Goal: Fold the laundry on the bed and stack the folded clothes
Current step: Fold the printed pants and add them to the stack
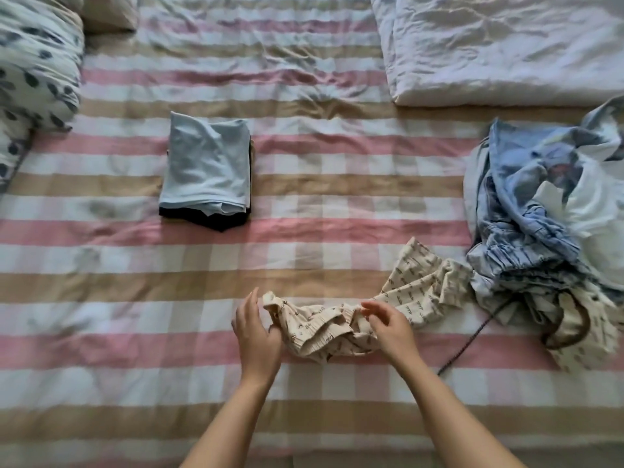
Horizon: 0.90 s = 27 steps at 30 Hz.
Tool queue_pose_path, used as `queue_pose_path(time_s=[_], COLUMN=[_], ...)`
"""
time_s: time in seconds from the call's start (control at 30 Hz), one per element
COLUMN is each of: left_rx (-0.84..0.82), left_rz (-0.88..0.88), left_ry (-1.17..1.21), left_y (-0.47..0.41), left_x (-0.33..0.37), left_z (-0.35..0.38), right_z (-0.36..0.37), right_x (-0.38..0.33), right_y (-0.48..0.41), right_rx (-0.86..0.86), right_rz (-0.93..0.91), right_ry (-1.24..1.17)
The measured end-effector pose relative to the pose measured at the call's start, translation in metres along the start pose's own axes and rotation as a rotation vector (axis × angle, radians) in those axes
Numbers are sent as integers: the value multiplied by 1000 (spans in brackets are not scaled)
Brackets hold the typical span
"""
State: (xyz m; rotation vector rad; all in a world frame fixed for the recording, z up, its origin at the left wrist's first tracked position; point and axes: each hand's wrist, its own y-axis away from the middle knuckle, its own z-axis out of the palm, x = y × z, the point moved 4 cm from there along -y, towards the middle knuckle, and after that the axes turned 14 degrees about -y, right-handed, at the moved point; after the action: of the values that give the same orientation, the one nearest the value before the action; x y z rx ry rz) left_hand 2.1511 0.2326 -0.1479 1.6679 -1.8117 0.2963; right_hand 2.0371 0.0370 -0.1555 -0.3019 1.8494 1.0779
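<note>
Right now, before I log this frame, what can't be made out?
Head view only.
- Folded stack: the light blue top piece covers the dark items beneath; their count is hidden.
- Unfolded pile: tangled and cut off by the right edge.
- Cream garment: bunched between left hand and right hand, so its type is unclear.
- Right hand's fingertips: blurred; grip unclear.

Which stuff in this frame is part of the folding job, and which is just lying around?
Job:
- cream garment, in the left hand and right hand
- folded stack
- unfolded pile
- bed

Lying about:
- white duvet
- leaf-print bedding
- beige pillow
- dark cord
</note>
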Motion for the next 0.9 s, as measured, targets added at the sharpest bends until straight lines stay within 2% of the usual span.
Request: queue_pose_path(time_s=[0.1, 0.2, 0.3, 0.47, 0.53, 0.67, 0.77, 0.83, 0.9], left_rx=[106, 35, -1, -90, -113, -206, -335, -303, -202], left_rz=[221, 354, 314, -49, -120, -22, 109, 194, 271], left_ry=[21, -57, -21, 300, 468, 640, 614, 485, 387], left_y=[28, 48, 49, 32, 32, 38, 47, 51, 53], left_x=[2, -7, -11, -2, 16, 69, 108, 133, 156], left_z=[-8, 1, 12, -1, -24, -98, -145, -170, -194], right_z=[12, 30, 38, 34, 28, 8, -7, -15, -23], right_x=[10, 21, 27, -1, -31, -112, -177, -214, -248], right_y=[-3, -4, -8, -1, 16, 61, 95, 111, 125], right_rx=[-156, -301, -216, -48, -2, 65, 98, 127, 131], right_rz=[46, 11, -57, -209, -316, -551, -697, -763, -815], right_ry=[83, 229, 379, 337, 346, 412, 517, 549, 565])
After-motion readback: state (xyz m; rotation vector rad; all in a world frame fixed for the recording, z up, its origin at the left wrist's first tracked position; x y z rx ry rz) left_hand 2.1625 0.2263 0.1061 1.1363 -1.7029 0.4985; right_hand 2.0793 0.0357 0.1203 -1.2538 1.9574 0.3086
